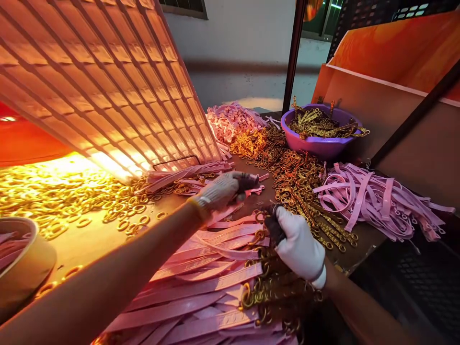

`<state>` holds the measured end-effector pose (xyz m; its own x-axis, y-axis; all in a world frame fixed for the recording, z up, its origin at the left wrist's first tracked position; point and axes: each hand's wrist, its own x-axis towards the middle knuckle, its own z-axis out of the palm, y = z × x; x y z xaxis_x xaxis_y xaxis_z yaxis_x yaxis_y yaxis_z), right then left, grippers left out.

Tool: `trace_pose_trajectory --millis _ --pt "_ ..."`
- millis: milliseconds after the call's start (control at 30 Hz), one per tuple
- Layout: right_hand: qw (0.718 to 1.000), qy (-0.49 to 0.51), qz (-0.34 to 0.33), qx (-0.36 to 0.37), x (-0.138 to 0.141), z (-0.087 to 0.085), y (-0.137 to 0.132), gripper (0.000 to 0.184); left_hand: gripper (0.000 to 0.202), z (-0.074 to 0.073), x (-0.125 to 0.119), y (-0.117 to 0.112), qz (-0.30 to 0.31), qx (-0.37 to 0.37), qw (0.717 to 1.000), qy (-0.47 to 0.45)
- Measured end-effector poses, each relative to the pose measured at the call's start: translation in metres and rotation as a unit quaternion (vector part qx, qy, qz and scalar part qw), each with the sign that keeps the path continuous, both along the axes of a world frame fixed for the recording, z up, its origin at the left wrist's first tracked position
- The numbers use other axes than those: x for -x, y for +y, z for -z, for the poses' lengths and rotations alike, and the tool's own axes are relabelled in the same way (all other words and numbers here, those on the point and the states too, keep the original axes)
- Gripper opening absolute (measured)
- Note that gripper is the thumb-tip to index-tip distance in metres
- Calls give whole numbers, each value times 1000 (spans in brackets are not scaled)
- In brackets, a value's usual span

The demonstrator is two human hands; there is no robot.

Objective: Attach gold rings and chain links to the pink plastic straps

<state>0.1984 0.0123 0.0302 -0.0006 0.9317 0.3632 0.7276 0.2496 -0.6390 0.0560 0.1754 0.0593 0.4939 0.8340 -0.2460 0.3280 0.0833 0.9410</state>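
Observation:
My left hand (pixel 224 189), in a white knit glove with dark fingertips, reaches across the table and pinches a short pink strap piece (pixel 256 190). My right hand (pixel 298 247), also gloved, grips a gold chain clasp (pixel 259 235) at the end of a long pink strap (pixel 215 254). Under both arms lies a pile of finished pink straps with gold chains (pixel 201 292). Loose gold chains (pixel 298 182) spread beyond my hands.
A purple bowl (pixel 319 143) of gold hardware stands at the back. Loose pink straps (pixel 377 199) lie at the right, small pink pieces (pixel 232 120) at the back. Gold rings (pixel 64 191) cover the left under a glowing grid panel (pixel 108 81). A round container (pixel 21 268) sits at the left edge.

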Motion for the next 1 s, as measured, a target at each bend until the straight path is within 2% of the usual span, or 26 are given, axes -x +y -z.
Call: trace_pose_trajectory --millis 67,167,300,400,533,733,800,900,1000 --pt "999 -35 0 -8 1 -9 3 29 25 -8 23 -39 33 40 999 -17" --pt "993 -117 -9 1 13 -19 0 30 33 -6 49 -85 20 72 994 -75" --pt "962 -274 -13 6 32 -23 -11 25 41 5 64 -119 -10 74 992 -100" --pt "934 -357 -20 -19 43 -20 -21 21 42 6 69 -131 -21 65 993 -94" --pt "916 -401 -24 -21 52 -14 -28 16 40 8 77 -140 -23 3 998 -59" --pt "933 -358 -28 22 64 -17 -37 25 35 29 88 -154 -59 49 987 -140" --pt "926 -375 -28 34 68 -22 -41 25 33 32 90 -160 -71 45 984 -157" --pt "903 -426 -27 39 71 -27 -48 20 30 30 91 -169 -72 -7 988 -139" --pt "892 -449 -33 46 72 -30 -50 20 30 31 90 -175 -45 -127 988 -70"
